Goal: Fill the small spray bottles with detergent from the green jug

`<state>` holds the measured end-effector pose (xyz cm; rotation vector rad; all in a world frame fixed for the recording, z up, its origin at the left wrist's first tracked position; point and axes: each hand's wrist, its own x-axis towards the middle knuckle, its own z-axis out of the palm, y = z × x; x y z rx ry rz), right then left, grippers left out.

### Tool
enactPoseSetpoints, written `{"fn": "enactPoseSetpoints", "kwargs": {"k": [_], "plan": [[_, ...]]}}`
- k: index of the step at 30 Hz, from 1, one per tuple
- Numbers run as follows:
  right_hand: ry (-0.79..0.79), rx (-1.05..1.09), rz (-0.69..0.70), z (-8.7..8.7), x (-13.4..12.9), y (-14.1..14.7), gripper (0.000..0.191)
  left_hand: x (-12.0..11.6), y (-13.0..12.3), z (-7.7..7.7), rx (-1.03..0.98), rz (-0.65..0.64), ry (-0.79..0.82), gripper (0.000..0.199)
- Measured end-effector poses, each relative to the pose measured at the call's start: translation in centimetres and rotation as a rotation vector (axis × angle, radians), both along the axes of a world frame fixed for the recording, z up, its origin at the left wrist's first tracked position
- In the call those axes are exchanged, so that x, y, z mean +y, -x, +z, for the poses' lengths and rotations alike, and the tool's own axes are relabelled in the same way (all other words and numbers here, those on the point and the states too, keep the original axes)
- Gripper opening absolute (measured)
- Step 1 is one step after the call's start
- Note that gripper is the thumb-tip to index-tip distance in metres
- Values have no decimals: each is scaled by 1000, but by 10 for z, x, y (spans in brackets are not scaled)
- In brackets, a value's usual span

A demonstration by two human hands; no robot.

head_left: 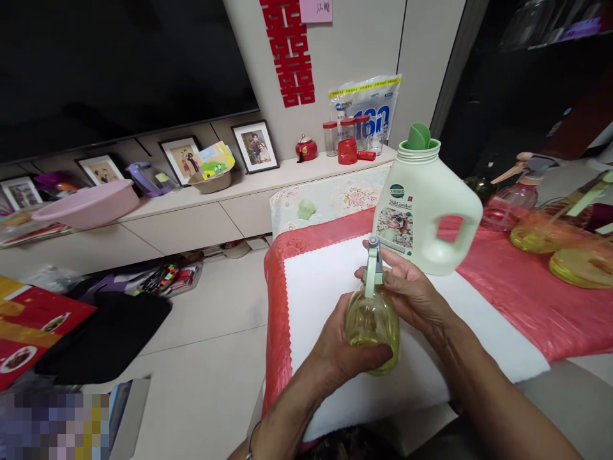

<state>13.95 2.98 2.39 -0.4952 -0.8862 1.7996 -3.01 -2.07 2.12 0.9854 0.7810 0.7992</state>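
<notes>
A clear, yellowish spray bottle (372,322) with some yellow liquid low inside is held upright above the white cloth (318,291). My left hand (342,348) wraps round its body, thumb across the front near the base. At the neck, my right hand (407,284) has its fingers closed round the collar of the green and grey spray head (373,262). Just behind stands a large pale green detergent jug (426,198) with a handle. A darker green piece (418,137) sits in its open mouth.
Several more spray bottles (512,198) stand at the right on the red table cover (502,294). A light green cap (306,209) lies on the floral cloth at the far edge. Behind is a ledge (287,167) with picture frames, red-lidded jars (348,131) and a pink basin (86,204).
</notes>
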Motion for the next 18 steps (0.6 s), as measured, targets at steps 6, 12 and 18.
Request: {"fn": "enactPoseSetpoints", "kwargs": {"k": [6,12,18], "plan": [[17,-9,76,-1,0,0,53,0,2,1,-207,-63,28,68],[3,-17,143,-3,-2,-3,51,2,1,6,-257,-118,38,73],[-30,-18,107,-1,-2,-5,39,1,-2,0,-123,-72,16,66]]}}
